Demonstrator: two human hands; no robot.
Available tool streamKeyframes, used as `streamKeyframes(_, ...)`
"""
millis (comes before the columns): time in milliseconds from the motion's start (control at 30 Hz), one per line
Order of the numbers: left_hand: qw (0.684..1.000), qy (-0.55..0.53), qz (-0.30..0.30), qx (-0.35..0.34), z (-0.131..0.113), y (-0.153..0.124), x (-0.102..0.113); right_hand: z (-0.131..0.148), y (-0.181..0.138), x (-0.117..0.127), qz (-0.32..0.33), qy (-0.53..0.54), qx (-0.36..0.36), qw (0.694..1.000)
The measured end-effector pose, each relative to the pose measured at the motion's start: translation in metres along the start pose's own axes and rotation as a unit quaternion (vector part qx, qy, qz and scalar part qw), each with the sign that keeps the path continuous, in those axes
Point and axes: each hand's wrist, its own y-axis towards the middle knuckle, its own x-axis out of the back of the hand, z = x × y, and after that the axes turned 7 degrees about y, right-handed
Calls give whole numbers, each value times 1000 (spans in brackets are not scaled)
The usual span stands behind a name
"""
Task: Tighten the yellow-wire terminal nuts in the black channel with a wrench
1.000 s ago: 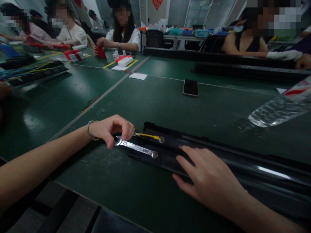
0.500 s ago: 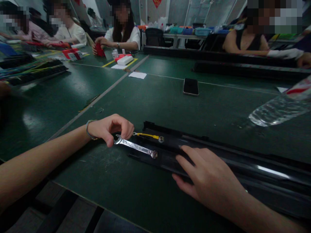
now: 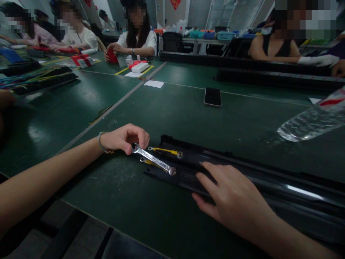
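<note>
My left hand (image 3: 129, 138) pinches the open-jaw end of a silver combination wrench (image 3: 153, 158). The wrench's ring end sits around a fastener near the end of a long black channel-shaped profile (image 3: 188, 180). Two short yellow wires with ring lugs lie at that end: the upper yellow wire (image 3: 165, 150) runs to a second fastener (image 3: 180, 155), and the lower yellow wire (image 3: 147, 162) is partly hidden under the wrench. My right hand (image 3: 229, 190) rests on the profile with fingers spread, holding nothing.
A black phone (image 3: 212, 96) lies beyond the profile on the green table (image 3: 167, 115). At the right a clear plastic bottle (image 3: 304, 124) lies tilted. Bundled wires (image 3: 40, 77) are at the far left. Several people sit across the table, near long black profiles (image 3: 242, 75).
My left hand has swung the wrench's held end up and to the right, around the fastener. The lower yellow wire now shows. My right hand stays on the profile.
</note>
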Motion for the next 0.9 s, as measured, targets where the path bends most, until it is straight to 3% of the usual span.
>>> streamKeyframes(500,994,44,-97,24,10,-2,4,1,0,1,1,7,3,1000)
streamKeyframes(900,994,48,-96,20,11,-3,5,0,0,1,1,5,0,1000)
